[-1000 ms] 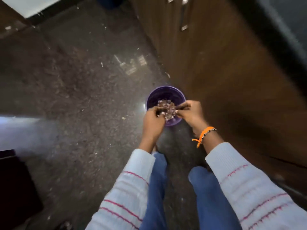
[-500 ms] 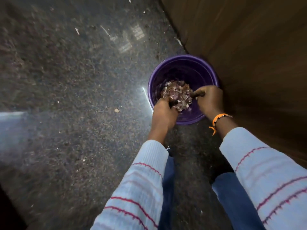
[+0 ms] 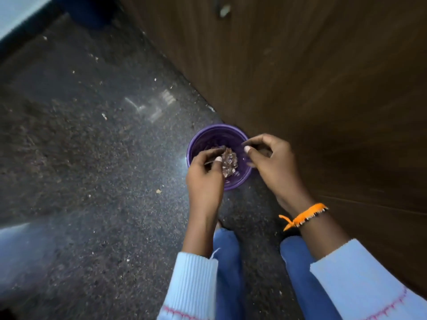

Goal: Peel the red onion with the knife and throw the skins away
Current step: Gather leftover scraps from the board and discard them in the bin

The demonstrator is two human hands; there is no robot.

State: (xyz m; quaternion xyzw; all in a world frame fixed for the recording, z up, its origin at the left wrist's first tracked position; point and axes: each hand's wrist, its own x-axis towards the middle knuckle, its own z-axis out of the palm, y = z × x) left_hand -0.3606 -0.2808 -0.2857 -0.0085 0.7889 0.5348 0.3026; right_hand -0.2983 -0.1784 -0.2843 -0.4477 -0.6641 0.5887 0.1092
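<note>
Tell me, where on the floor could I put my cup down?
The dark floor left of the purple bin is bare apart from small crumbs. By the bin it is crowded: the left hand and right hand hover over the skins, and the brown cabinet stands close against the bin's right side.

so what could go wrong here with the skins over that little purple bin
1. The purple bin is small and both hands crowd its mouth. The clump of onion skins sits under the left hand, so loose flakes could land on the dark floor, which already shows scattered bits.
2. Bits may cling to the fingers of the right hand and get carried away from the bin.
3. The light bin beside the wooden cabinet could tip if a hand knocks it.
</note>
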